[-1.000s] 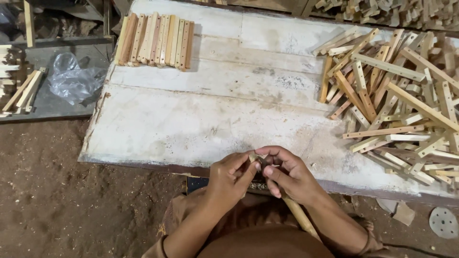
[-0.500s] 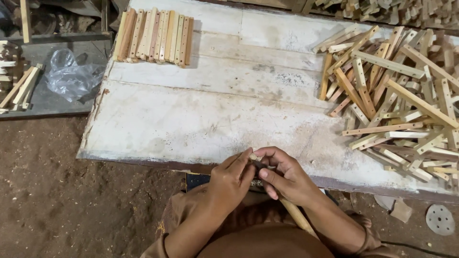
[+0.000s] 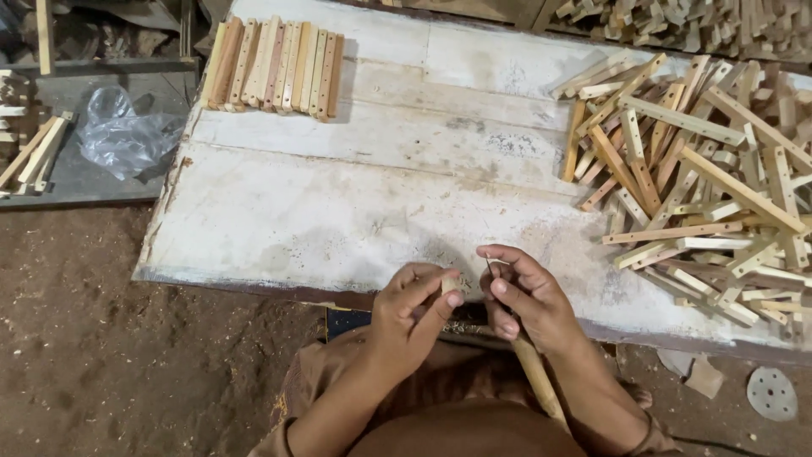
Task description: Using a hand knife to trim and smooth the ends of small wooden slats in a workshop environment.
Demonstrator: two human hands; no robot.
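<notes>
My left hand (image 3: 412,316) pinches a small pale wooden peg (image 3: 449,284) between thumb and fingers at the near edge of the white worn workboard (image 3: 338,211). My right hand (image 3: 526,296) sits just right of it, holding a thin metal nail (image 3: 490,267) upright in its fingertips and gripping a wooden tool handle (image 3: 539,381) that runs down toward my lap. The two hands are almost touching.
A neat row of drilled wooden slats (image 3: 275,68) lies at the board's far left. A loose heap of wooden strips (image 3: 702,169) covers the right side. A clear plastic bag (image 3: 123,135) lies on a grey shelf at left. Dirt floor (image 3: 101,338) is below.
My hands have parted slightly, and the nail in my right hand is now more visible. The view has shifted a little to the left.
</notes>
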